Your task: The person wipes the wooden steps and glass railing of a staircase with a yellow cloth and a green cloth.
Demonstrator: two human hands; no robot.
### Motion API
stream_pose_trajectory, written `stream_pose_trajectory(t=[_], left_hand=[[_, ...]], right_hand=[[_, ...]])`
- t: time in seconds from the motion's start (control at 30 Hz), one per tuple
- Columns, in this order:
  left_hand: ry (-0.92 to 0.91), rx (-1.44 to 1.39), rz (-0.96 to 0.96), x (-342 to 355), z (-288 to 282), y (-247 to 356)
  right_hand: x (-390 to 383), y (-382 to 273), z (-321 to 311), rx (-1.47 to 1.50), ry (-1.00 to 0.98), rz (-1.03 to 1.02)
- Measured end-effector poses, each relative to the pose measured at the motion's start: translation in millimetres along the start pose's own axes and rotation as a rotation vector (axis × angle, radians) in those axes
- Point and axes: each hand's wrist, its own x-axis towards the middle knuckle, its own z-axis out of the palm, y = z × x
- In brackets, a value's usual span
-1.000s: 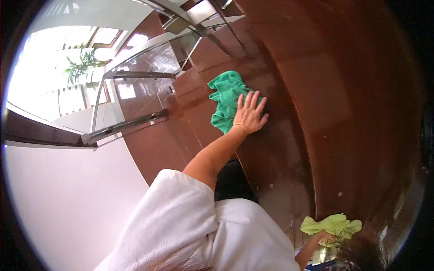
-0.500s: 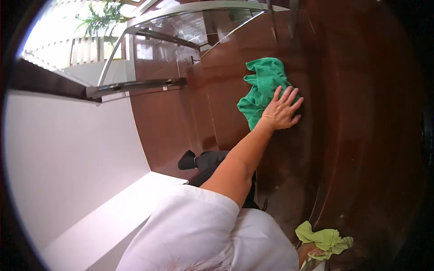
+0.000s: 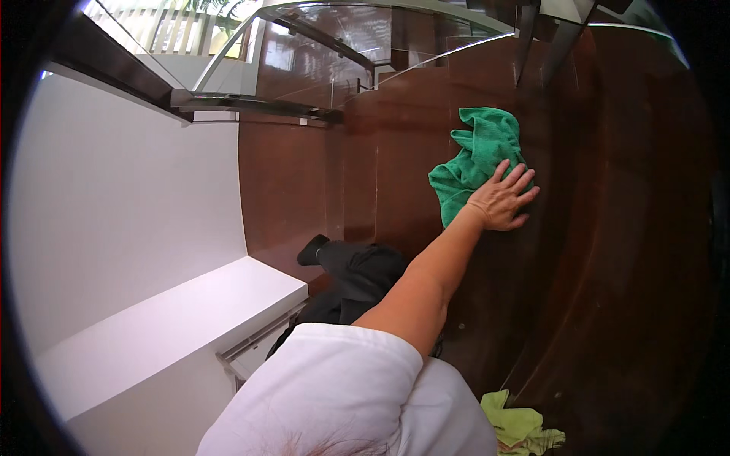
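A crumpled green cloth lies on the glossy dark brown wooden surface. My left hand rests flat, palm down, at the cloth's lower right edge. Its fingers are spread and stretched out, partly over the cloth and partly on the wood. At the bottom, right of my white-sleeved body, a yellow-green cloth is bunched up. My right hand is at most barely in the picture there, hidden by that cloth and the frame's lower edge, so its fingers cannot be made out.
A glass railing with metal fittings runs along the upper left. White wall and a white ledge stand at the left. My black-clad leg is bent below the left arm. Dark posts rise at the top.
The view has shifted, so the railing, green cloth and left hand sit farther right. My left hand stays against the green cloth. The yellow-green cloth is lower, and the right hand beside it no longer shows clearly.
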Motion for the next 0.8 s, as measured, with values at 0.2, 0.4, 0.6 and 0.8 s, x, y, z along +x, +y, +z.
stream_pose_trajectory(t=[0.2, 0.4, 0.6, 0.8], left_hand=[[-0.021, 0.012, -0.016, 4.9, 0.6, 4.6], [-0.078, 0.058, -0.038, 9.1, -6.5, 10.3], [-0.076, 0.115, -0.047, 7.2, -7.1, 13.6], [-0.048, 0.116, -0.015, 6.7, -4.0, 12.0]], right_hand=[[0.3, -10.7, 4.9, 0.035, 0.019, -0.029], [-28.5, -11.6, -15.6, -0.047, 0.074, 0.088], [-37.7, -13.1, -32.3, -0.115, 0.137, 0.032], [-23.3, -59.1, -41.5, 0.084, 0.001, 0.096]])
